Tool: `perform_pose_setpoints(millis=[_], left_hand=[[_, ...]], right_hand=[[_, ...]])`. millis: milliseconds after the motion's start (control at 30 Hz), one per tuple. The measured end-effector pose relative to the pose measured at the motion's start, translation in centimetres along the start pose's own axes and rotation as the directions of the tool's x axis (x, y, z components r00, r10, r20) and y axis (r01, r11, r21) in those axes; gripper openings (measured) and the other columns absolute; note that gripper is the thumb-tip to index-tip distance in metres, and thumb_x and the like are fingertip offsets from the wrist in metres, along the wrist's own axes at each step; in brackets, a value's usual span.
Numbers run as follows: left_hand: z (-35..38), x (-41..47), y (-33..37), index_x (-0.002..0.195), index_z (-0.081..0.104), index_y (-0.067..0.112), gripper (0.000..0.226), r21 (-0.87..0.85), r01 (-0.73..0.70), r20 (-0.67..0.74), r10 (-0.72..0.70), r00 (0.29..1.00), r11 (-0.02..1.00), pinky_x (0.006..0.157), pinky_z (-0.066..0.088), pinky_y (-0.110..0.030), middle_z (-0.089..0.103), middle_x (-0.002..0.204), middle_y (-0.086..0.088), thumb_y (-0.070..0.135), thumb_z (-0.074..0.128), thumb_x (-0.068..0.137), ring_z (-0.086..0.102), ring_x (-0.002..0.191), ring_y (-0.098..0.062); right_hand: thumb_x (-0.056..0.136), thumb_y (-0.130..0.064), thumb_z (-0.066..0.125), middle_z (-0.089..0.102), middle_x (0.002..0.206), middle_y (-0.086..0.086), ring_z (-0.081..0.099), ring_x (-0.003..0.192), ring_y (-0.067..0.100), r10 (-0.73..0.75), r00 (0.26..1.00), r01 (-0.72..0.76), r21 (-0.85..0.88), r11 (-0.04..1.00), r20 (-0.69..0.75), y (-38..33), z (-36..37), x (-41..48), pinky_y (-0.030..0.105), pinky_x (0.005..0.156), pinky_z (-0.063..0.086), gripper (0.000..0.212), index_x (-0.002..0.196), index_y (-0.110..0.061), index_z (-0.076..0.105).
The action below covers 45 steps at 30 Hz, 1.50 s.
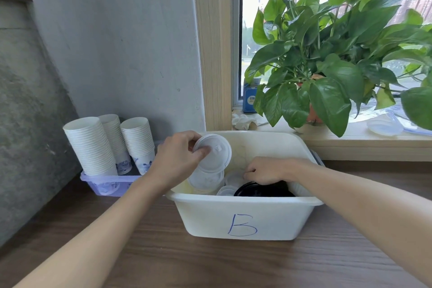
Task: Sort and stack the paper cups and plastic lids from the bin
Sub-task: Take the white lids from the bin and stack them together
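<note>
A white bin marked "B" stands on the wooden table. Inside it lie translucent plastic lids and black lids. My left hand grips a small stack of clear lids above the bin's left side, thumb across the top lid. Reaching down into the bin, my right hand has its fingers curled over the lids near the black ones; what it grasps is hidden. Three stacks of white paper cups lean in a purple tray left of the bin.
A grey concrete wall rises at the left and back. A potted plant with broad leaves sits on the window sill behind the bin, next to a blue box and crumpled tissue. Clear plastic pieces lie on the sill at right.
</note>
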<state>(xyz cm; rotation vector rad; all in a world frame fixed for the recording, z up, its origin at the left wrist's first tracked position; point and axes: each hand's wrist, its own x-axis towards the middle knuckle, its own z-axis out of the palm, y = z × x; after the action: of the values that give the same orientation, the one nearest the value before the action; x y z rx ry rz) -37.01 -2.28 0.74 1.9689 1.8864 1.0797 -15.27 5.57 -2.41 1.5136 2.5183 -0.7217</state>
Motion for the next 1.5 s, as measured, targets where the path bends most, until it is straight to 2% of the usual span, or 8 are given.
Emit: perform_pose_setpoints(millis=[267,533,667,867,1167,1267,1333,1500], left_hand=[[0.1,0.1,-0.1,0.093,0.074,0.027,0.027,-0.008,-0.010,0.004,0.010,1.000,1.000,0.085,0.053,-0.044,0.073,0.084,0.016,0.047,0.063,0.079,0.067,0.085,-0.008],[0.0,0.1,-0.1,0.095,0.074,0.025,0.011,-0.052,-0.008,-0.014,0.008,1.000,0.999,0.084,0.056,-0.040,0.073,0.087,0.015,0.033,0.071,0.087,0.067,0.086,-0.006],[-0.2,0.1,0.1,0.096,0.074,0.022,0.011,-0.094,-0.007,-0.031,0.004,1.000,0.996,0.083,0.056,-0.037,0.074,0.089,0.013,0.029,0.072,0.088,0.068,0.087,-0.006],[-1.6,-0.7,2.2,0.088,0.071,0.031,0.008,-0.212,-0.033,-0.086,0.015,0.996,0.977,0.079,0.056,-0.034,0.075,0.086,0.012,0.024,0.072,0.090,0.070,0.085,-0.009],[-2.2,-7.0,7.0,0.102,0.075,0.014,0.017,-0.589,-0.037,-0.038,0.018,0.999,0.807,0.071,0.054,-0.029,0.077,0.092,-0.010,0.027,0.072,0.092,0.066,0.079,-0.012],[-1.2,-9.5,7.7,0.105,0.073,0.014,0.026,-0.692,0.005,-0.021,-0.027,0.999,0.722,0.079,0.055,-0.040,0.076,0.099,-0.010,0.033,0.073,0.087,0.068,0.089,-0.020],[-0.6,-11.2,8.1,0.103,0.068,0.017,0.015,-0.716,0.003,-0.045,-0.051,0.998,0.698,0.072,0.054,-0.030,0.074,0.096,-0.005,0.027,0.072,0.091,0.067,0.087,-0.016],[1.6,-15.3,8.8,0.111,0.054,0.012,0.022,-0.766,0.076,0.026,-0.088,0.996,0.638,0.073,0.062,-0.038,0.072,0.106,-0.016,0.025,0.062,0.095,0.071,0.089,-0.022]], right_hand=[[0.095,-0.030,0.046,0.053,0.082,0.000,0.050,0.073,0.017,0.062,0.992,-0.060,-0.024,0.998,0.113,-0.3,-0.1,-0.1,0.027,0.062,0.038,0.027,0.078,-0.012,0.056],[0.086,-0.009,0.044,0.029,0.068,0.010,0.028,0.064,0.020,-0.147,0.966,0.166,0.075,0.983,-0.211,0.5,-1.3,-0.9,0.032,0.062,0.028,0.035,0.053,-0.010,0.032],[0.091,-0.002,0.045,0.043,0.091,0.028,0.046,0.085,0.042,-0.139,0.931,0.167,0.054,0.984,-0.337,0.5,-2.1,-2.2,0.042,0.069,0.039,0.025,0.096,0.022,0.051],[0.096,-0.012,0.050,0.048,0.120,0.006,0.051,0.086,0.017,-0.129,0.834,0.233,0.131,0.964,-0.536,-0.4,-3.2,-5.6,0.033,0.091,0.043,0.028,0.119,0.001,0.061],[0.086,0.006,0.060,0.056,0.113,-0.004,0.061,0.094,0.014,-0.156,0.601,0.592,0.306,0.746,-0.784,-4.1,-2.3,-13.6,0.017,0.082,0.049,0.037,0.112,-0.019,0.067],[0.088,0.003,0.060,0.066,0.108,-0.005,0.065,0.092,0.023,-0.137,0.596,0.640,0.365,0.676,-0.791,-4.7,-0.8,-16.7,0.034,0.085,0.054,0.035,0.101,-0.029,0.068],[0.089,0.003,0.059,0.068,0.106,-0.005,0.064,0.092,0.027,-0.134,0.601,0.663,0.397,0.635,-0.788,-4.7,0.6,-18.5,0.041,0.085,0.055,0.032,0.102,-0.026,0.066],[0.091,-0.002,0.061,0.061,0.118,0.009,0.063,0.098,0.014,-0.096,0.664,0.666,0.529,0.526,-0.741,-4.2,4.5,-21.5,0.033,0.088,0.053,0.042,0.118,-0.032,0.051]])
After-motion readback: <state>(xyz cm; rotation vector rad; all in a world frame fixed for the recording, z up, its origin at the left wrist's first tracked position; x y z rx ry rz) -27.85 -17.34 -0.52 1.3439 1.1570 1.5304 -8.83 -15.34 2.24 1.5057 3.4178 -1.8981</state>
